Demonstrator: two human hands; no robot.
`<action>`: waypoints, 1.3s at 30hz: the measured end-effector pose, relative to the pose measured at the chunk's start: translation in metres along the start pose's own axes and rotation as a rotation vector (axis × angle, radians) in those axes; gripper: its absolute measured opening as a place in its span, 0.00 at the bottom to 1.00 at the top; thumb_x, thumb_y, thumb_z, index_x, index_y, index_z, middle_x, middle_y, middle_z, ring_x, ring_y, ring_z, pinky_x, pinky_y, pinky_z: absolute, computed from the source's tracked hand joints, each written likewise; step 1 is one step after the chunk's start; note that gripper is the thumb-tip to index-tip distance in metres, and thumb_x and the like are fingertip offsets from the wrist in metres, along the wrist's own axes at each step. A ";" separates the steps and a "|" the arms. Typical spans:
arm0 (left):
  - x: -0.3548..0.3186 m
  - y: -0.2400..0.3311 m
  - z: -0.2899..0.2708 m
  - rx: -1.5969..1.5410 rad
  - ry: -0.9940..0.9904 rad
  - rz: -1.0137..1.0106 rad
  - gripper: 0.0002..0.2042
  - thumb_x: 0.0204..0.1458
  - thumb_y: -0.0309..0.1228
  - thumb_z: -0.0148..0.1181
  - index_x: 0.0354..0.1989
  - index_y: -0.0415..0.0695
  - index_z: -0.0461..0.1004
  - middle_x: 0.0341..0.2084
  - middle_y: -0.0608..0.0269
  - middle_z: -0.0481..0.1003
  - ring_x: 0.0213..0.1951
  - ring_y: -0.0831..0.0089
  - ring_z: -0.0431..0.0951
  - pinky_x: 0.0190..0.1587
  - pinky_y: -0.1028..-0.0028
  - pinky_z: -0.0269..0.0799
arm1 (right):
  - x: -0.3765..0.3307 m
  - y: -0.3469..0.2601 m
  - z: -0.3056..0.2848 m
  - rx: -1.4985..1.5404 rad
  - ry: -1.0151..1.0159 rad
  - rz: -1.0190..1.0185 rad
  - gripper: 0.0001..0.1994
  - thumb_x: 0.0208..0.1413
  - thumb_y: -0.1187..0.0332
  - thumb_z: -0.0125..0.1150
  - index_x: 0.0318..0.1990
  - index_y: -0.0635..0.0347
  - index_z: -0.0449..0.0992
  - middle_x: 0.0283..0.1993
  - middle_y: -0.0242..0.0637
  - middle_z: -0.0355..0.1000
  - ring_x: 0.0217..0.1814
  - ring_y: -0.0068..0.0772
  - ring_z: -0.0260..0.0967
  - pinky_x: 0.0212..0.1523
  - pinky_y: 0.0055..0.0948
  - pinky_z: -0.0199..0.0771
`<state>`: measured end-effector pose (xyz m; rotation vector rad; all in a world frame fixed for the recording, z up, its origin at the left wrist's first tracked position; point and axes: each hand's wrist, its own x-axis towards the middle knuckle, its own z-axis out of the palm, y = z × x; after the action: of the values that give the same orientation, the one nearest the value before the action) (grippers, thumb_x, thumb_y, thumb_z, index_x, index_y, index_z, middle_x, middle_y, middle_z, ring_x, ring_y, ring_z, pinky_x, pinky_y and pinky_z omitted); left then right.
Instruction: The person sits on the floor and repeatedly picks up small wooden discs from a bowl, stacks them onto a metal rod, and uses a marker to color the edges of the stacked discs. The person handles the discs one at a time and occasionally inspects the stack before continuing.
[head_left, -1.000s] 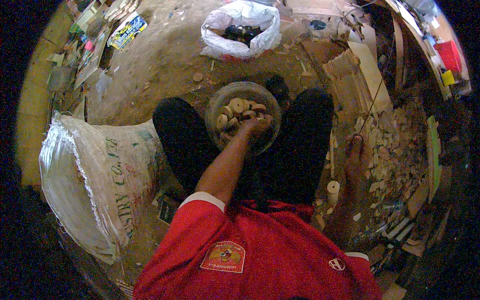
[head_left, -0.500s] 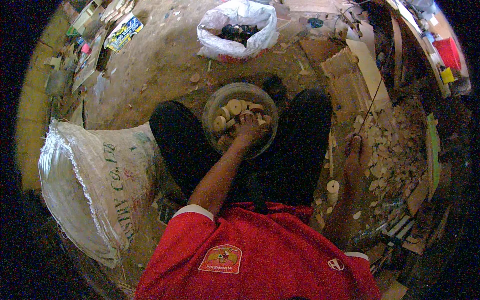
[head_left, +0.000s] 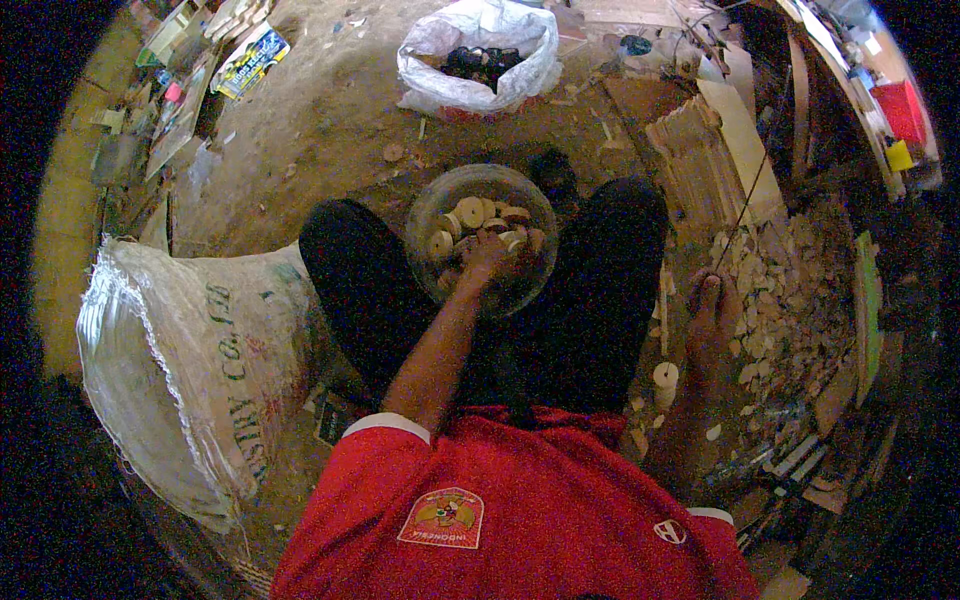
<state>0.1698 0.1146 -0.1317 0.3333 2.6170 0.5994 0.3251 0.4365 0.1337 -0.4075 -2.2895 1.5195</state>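
I list: round see-through tub [head_left: 480, 181], near 12 o'clock, pale wooden discs [head_left: 469, 211] inside; left hand [head_left: 486, 253] among them, fingers bent, hold I cannot tell. Right hand [head_left: 712, 297], 3 o'clock, closed on thin dark rod [head_left: 744, 221]. White plastic sack [head_left: 418, 72], far 12: dark pieces [head_left: 487, 66].

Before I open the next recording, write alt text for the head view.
The left hand reaches into a round tub of holed wooden discs between dark-trousered knees; the right hand holds a thin rod beside scattered wood chips.

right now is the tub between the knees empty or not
Not empty: pale discs lie inside the tub, with the left hand among them.
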 end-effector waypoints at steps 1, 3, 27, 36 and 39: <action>0.000 0.001 0.004 0.040 0.027 -0.002 0.41 0.53 0.57 0.64 0.67 0.38 0.64 0.59 0.41 0.71 0.59 0.40 0.73 0.57 0.42 0.73 | -0.001 -0.001 0.001 0.017 0.020 0.004 0.17 0.73 0.54 0.51 0.37 0.55 0.75 0.26 0.20 0.63 0.26 0.14 0.54 0.27 0.22 0.50; 0.000 0.002 0.012 0.098 0.075 -0.001 0.41 0.53 0.57 0.64 0.67 0.38 0.63 0.59 0.40 0.71 0.59 0.40 0.73 0.57 0.42 0.73 | -0.001 -0.004 0.001 0.024 0.031 0.005 0.17 0.74 0.54 0.50 0.37 0.55 0.74 0.25 0.20 0.63 0.26 0.14 0.54 0.27 0.22 0.50; 0.001 0.037 0.001 -0.175 0.234 0.107 0.35 0.54 0.45 0.67 0.66 0.41 0.60 0.60 0.42 0.66 0.51 0.38 0.76 0.52 0.45 0.75 | -0.007 -0.005 0.015 0.059 0.130 0.008 0.14 0.74 0.60 0.51 0.37 0.57 0.74 0.30 0.22 0.67 0.29 0.16 0.58 0.29 0.20 0.56; 0.032 0.012 0.012 -0.150 0.202 0.000 0.41 0.47 0.46 0.72 0.66 0.38 0.61 0.62 0.43 0.65 0.60 0.42 0.69 0.63 0.50 0.65 | -0.004 0.004 -0.003 0.091 0.047 0.052 0.11 0.73 0.62 0.53 0.42 0.57 0.77 0.35 0.24 0.71 0.33 0.16 0.62 0.35 0.18 0.63; 0.034 0.008 0.018 -0.156 0.253 0.015 0.43 0.45 0.46 0.74 0.66 0.37 0.61 0.63 0.44 0.65 0.63 0.43 0.66 0.67 0.51 0.61 | -0.006 0.012 -0.001 0.151 0.130 0.120 0.11 0.73 0.61 0.54 0.43 0.57 0.77 0.36 0.25 0.72 0.34 0.17 0.64 0.35 0.18 0.64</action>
<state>0.1498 0.1388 -0.1549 0.2424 2.7852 0.8975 0.3317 0.4395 0.1221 -0.5921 -2.0679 1.6591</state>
